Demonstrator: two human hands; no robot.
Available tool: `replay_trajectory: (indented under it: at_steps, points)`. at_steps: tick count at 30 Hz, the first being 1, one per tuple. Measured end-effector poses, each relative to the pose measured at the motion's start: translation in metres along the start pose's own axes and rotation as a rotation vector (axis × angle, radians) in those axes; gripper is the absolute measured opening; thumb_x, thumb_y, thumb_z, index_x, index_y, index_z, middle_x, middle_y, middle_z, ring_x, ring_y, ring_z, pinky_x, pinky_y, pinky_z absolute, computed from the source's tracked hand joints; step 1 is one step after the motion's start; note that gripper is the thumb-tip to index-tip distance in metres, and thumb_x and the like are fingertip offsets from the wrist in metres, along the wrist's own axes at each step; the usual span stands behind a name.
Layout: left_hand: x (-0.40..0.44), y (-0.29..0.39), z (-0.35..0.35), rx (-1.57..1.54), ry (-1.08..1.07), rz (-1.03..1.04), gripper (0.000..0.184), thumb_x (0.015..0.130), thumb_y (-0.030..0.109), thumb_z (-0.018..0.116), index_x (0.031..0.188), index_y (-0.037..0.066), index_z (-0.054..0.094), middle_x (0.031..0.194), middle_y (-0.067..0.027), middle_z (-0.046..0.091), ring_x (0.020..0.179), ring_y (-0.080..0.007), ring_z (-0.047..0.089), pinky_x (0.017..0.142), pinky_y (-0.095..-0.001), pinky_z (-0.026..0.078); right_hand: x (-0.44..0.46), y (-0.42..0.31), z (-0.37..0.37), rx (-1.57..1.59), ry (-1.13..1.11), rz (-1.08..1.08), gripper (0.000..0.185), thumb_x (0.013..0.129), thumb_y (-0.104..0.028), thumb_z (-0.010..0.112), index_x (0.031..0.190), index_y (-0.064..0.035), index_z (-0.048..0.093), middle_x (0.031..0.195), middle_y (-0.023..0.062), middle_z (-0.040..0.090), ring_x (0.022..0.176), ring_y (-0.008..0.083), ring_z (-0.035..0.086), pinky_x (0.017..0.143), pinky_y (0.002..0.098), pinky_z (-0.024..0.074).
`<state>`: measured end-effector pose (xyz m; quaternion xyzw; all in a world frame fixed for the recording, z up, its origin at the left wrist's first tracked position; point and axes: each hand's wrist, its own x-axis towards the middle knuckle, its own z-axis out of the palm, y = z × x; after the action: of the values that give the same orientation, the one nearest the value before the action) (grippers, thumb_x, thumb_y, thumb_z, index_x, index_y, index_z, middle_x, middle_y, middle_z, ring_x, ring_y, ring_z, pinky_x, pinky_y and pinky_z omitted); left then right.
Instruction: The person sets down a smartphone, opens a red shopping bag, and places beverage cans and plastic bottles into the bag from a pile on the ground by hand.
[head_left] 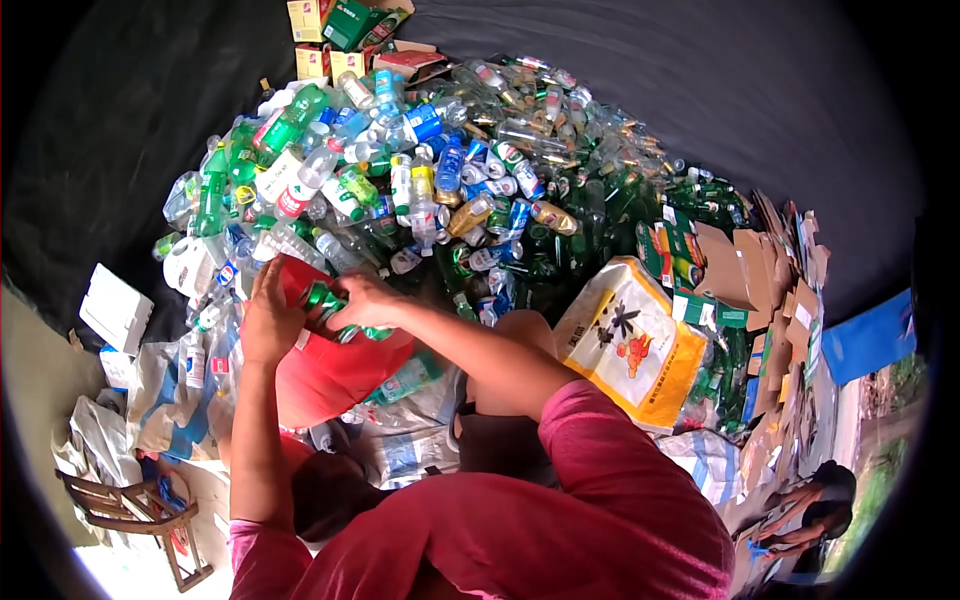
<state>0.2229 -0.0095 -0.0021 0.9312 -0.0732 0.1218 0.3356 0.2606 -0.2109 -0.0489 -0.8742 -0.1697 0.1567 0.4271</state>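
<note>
My left hand (270, 318) grips the upper edge of a red plastic bag (345, 375), its fingers closed on it. At the mouth of the bag, my right hand (368, 302) is closed around a green can (322, 298). More green metal shows just below that hand, partly hidden by the bag and fingers. Beyond both hands rises a large heap of plastic bottles (300, 190), with crushed drink cans (485, 180) in its middle. Under the red bag lies a pale woven sack (400, 455).
Glass bottles (610, 210) cover the heap's right side. A white and yellow sack (630, 345) lies to my right, before stacked flattened cardboard (775, 290). A wooden chair (135, 505) and white foam box (115, 308) are at left. Another person (815, 510) is at lower right.
</note>
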Motion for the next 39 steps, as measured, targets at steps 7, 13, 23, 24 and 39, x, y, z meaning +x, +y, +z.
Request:
replay_trajectory:
  at_steps: [7,13,23,24,39]
  points:
    - [-0.001,-0.002,0.001,-0.017,-0.042,0.003,0.075,0.07,0.001,0.067,0.142,0.003,0.047,0.146,-0.0206,0.047,0.132,-0.0365,0.049,0.107,-0.0371,0.043,0.026,0.022,0.06,0.113,-0.223,0.158,0.039,0.071,-0.017,0.07,0.108,-0.0072,0.068,0.101,0.0162,0.07,0.091,0.0305,0.066,0.08,0.0398,0.0513]
    - [-0.009,0.013,-0.003,-0.033,-0.142,0.018,0.072,0.07,0.0,0.064,0.141,0.002,0.048,0.143,-0.0216,0.05,0.132,-0.0368,0.048,0.11,-0.0374,0.041,0.042,0.028,0.089,-0.273,-0.338,-0.124,0.063,0.077,-0.005,0.066,0.138,-0.0163,0.056,0.14,0.0083,0.057,0.13,0.0266,0.053,0.107,0.0333,0.0402]
    - [-0.022,0.004,-0.02,-0.144,-0.158,0.016,0.072,0.068,-0.002,0.066,0.139,0.004,0.052,0.138,-0.0224,0.054,0.133,-0.0358,0.047,0.111,-0.0364,0.038,0.052,0.016,0.113,-0.197,-0.312,-0.218,0.063,0.076,-0.008,0.068,0.137,-0.0155,0.055,0.139,0.0095,0.057,0.128,0.0271,0.053,0.105,0.0341,0.0409]
    - [-0.024,0.003,-0.022,-0.141,-0.155,0.007,0.072,0.068,-0.002,0.066,0.139,0.004,0.052,0.138,-0.0224,0.054,0.133,-0.0358,0.047,0.111,-0.0364,0.038,0.053,0.015,0.115,-0.193,-0.318,-0.212,0.063,0.076,-0.008,0.068,0.137,-0.0153,0.056,0.138,0.0095,0.057,0.128,0.027,0.054,0.105,0.0341,0.041]
    - [-0.03,0.001,-0.052,-0.168,-0.121,-0.067,0.073,0.067,-0.006,0.058,0.139,0.002,0.051,0.137,-0.0212,0.055,0.13,-0.034,0.051,0.11,-0.0359,0.039,0.053,0.002,0.151,-0.091,-0.378,-0.168,0.06,0.076,-0.009,0.069,0.135,-0.013,0.058,0.135,0.0088,0.06,0.124,0.026,0.056,0.103,0.0341,0.0425]
